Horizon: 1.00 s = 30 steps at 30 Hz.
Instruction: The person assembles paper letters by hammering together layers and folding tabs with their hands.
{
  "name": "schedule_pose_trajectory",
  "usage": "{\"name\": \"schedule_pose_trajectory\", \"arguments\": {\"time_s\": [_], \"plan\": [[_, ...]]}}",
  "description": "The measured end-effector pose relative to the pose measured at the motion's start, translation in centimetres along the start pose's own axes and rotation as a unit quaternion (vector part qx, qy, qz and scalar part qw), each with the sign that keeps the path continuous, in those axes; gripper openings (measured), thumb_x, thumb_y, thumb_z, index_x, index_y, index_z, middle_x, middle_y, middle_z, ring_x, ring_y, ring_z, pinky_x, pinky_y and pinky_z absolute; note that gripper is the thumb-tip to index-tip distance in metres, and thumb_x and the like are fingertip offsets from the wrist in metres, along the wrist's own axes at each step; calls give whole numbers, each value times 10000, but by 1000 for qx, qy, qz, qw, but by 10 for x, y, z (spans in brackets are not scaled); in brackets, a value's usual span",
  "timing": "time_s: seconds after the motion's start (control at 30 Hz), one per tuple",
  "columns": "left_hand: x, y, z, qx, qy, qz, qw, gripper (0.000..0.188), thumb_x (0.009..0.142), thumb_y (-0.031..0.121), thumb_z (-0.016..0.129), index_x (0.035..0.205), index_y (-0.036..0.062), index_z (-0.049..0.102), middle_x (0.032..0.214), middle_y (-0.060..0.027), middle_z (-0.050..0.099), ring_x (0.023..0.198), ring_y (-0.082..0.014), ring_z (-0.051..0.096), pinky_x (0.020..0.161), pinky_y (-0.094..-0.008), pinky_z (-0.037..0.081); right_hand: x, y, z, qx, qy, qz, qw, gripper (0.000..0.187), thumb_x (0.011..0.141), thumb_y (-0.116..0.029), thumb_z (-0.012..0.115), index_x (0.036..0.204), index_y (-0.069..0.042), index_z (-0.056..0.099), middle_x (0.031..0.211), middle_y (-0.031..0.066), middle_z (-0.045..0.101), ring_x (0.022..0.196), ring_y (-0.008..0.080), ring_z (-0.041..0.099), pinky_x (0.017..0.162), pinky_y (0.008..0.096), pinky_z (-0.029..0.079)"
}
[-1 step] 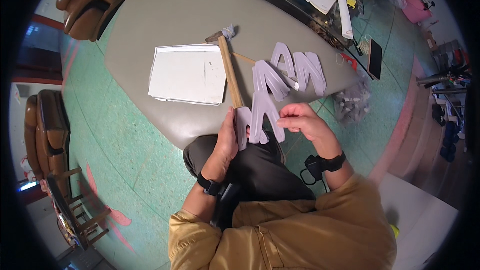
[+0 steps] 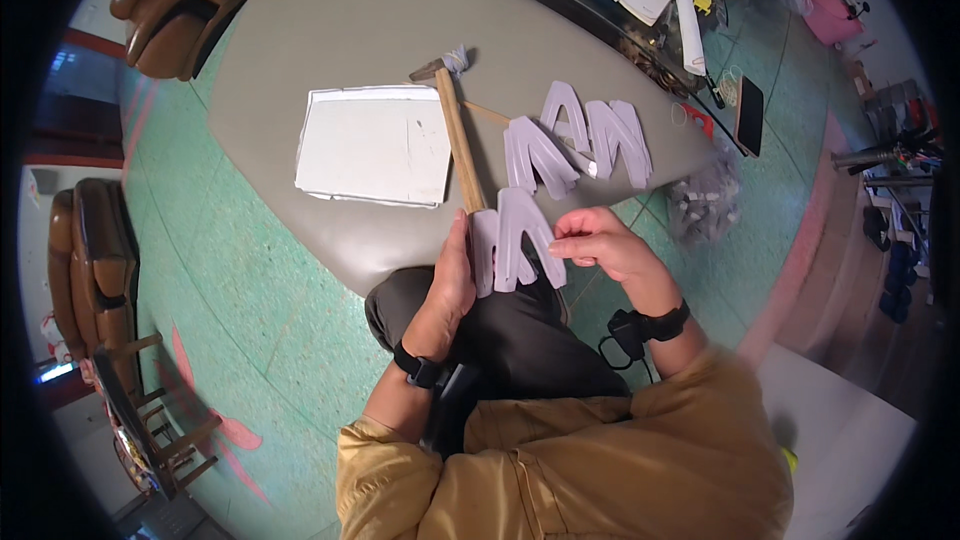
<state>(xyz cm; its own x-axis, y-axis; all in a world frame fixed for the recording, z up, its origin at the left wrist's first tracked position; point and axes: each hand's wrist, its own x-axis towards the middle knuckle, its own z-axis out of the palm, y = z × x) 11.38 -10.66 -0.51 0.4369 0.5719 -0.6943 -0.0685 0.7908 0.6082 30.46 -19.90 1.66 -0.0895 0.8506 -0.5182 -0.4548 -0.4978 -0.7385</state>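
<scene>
Grey zigzag piece [image 2: 515, 240], pale lilac-grey and flat, is held between both hands at the near edge of the worktop [image 2: 330, 20], above the person's lap. The left hand [image 2: 450, 285] lies flat along its left side, fingers extended and pressed to it. The right hand [image 2: 600, 245] pinches its right edge, fingers closed narrowly on the material. Just beyond, two similar grey pieces [image 2: 585, 135] lie on the worktop. A wooden-handled hammer [image 2: 455, 130] lies beside them, its handle end near the left hand. A white sheet [image 2: 375, 145] lies further left. A phone [image 2: 749, 115] rests on the floor to the right.
</scene>
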Motion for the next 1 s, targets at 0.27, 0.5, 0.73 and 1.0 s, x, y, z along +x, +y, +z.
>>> {"name": "schedule_pose_trajectory", "arguments": {"time_s": [0.27, 0.5, 0.73, 1.0], "plan": [[1, -2, -5, 13, -63, -7, 998, 520, 933, 504, 305, 1011, 38, 523, 791, -67, 585, 658, -142, 557, 597, -262, 466, 22, 43, 11, -129, 43, -43, 990, 116, 753, -70, 685, 801, -3, 604, 739, -2, 585, 663, 56, 517, 574, 195, 414], [-1, -6, -2, 55, -88, 29, 994, 271, 936, 305, 454, 995, 52, 533, 753, -17, 580, 611, -83, 535, 554, -214, 447, 18, 39, 18, -184, 87, -22, 979, 111, 753, -62, 685, 798, 1, 606, 739, 5, 592, 670, 67, 526, 604, 211, 434], [-2, -3, -3, 78, -65, 48, 994, 227, 941, 257, 461, 971, 48, 545, 710, -6, 568, 575, -69, 517, 514, -206, 439, 27, 23, 3, -274, 179, -135, 935, 131, 773, -126, 672, 813, -19, 608, 745, 14, 600, 679, 79, 535, 623, 243, 445], [-3, -3, -1, 74, -63, 55, 994, 218, 941, 253, 458, 968, 48, 525, 716, -6, 561, 577, -74, 520, 519, -214, 444, 72, 3, -47, -468, 339, -150, 802, 212, 729, -199, 670, 847, -33, 611, 817, 138, 598, 759, 304, 596, 683, 381, 470]]}}
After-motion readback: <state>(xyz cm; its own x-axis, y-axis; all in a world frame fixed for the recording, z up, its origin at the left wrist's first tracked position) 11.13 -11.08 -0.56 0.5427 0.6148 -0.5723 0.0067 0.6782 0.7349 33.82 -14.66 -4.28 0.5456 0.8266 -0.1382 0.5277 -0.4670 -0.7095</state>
